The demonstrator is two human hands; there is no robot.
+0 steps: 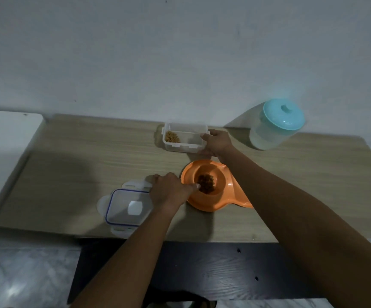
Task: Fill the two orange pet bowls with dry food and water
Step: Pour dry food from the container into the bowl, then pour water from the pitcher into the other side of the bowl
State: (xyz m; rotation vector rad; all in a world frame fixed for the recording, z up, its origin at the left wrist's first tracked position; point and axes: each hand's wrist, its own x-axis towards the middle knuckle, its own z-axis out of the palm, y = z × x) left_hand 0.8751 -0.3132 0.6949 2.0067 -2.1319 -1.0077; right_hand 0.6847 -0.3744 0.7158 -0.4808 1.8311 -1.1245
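An orange double pet bowl sits mid-table; its left cup holds a small heap of brown dry food, and my right forearm hides most of the other cup. My left hand rests at the bowl's left rim with a fingertip touching the food. Behind the bowl stands a clear plastic food container with a little kibble in its left end. My right hand grips that container's right end. A water jug with a turquoise lid stands at the back right.
The container's clear lid with a blue seal lies flat left of the bowl, under my left wrist. The wooden tabletop ends at a wall behind and at a near edge above a dark panel.
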